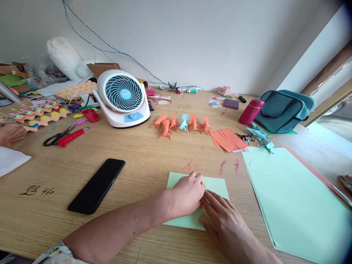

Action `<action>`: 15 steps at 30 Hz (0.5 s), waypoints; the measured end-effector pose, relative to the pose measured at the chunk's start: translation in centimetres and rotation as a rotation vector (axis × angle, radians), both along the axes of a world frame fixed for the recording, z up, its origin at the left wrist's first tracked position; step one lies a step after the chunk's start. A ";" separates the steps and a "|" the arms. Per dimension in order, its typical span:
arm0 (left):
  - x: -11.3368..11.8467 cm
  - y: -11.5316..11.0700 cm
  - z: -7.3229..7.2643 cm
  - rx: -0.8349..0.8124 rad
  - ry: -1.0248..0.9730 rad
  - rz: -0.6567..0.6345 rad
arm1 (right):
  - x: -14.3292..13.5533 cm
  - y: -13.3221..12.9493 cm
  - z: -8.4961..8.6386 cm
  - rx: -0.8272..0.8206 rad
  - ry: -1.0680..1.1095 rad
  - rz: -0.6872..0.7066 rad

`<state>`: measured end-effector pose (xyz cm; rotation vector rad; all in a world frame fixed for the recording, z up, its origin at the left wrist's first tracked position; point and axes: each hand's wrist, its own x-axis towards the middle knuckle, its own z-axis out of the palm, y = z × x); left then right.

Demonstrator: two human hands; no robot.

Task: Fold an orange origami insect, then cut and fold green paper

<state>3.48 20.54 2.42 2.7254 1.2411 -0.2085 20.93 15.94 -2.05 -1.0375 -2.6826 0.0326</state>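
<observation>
Left hand [188,193] clenched, right hand [224,218] ungripping with fingers extended, both press over the pale green sheet [216,185], flat on the table [143,157]. Its far edge runs left to right; long axis unclear.

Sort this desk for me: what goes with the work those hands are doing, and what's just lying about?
In the work:
- green sheet, under left hand and right hand
- probably green stack, paper figures

Apparently just lying about:
- phone
- fan
- bottle
- bag
</observation>
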 end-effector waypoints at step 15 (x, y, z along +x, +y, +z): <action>-0.2 0.2 0.0 0.014 0.036 0.002 | -0.2 -1.9 0.6 -0.014 -0.059 -0.009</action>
